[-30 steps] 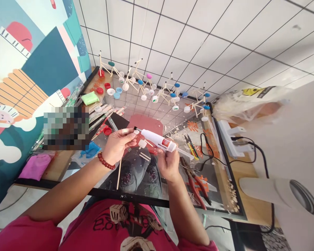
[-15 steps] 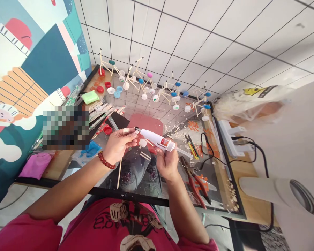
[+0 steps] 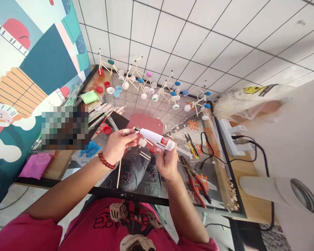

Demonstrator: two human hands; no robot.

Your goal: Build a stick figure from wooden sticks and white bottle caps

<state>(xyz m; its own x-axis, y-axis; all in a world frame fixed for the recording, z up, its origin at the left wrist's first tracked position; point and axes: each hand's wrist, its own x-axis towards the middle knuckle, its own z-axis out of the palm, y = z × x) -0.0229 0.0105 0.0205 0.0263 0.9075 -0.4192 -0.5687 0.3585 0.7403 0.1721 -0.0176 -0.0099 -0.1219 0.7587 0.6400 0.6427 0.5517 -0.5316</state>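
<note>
My right hand (image 3: 167,162) grips a white glue gun (image 3: 157,138) with a red band, its nozzle pointing left toward my left hand's fingertips. My left hand (image 3: 118,144) is closed round a thin wooden stick (image 3: 118,173) that hangs down below the palm; a red bead bracelet sits on that wrist. A small white bottle cap (image 3: 142,142) with short sticks on it hovers just under the gun's nozzle, between the two hands. Both hands are held above a glass-topped table (image 3: 219,181).
Stick-and-bottle-cap models (image 3: 149,87) stand in a row along the tiled wall. Red-handled pliers (image 3: 196,181), yellow cutters (image 3: 191,144), a red mat (image 3: 146,122) and loose sticks (image 3: 102,113) lie on the glass. A white power strip (image 3: 230,139) with a black cable sits at right.
Almost nothing has changed; the glue gun and both hands have shifted very slightly, with the nozzle staying at my left fingertips.
</note>
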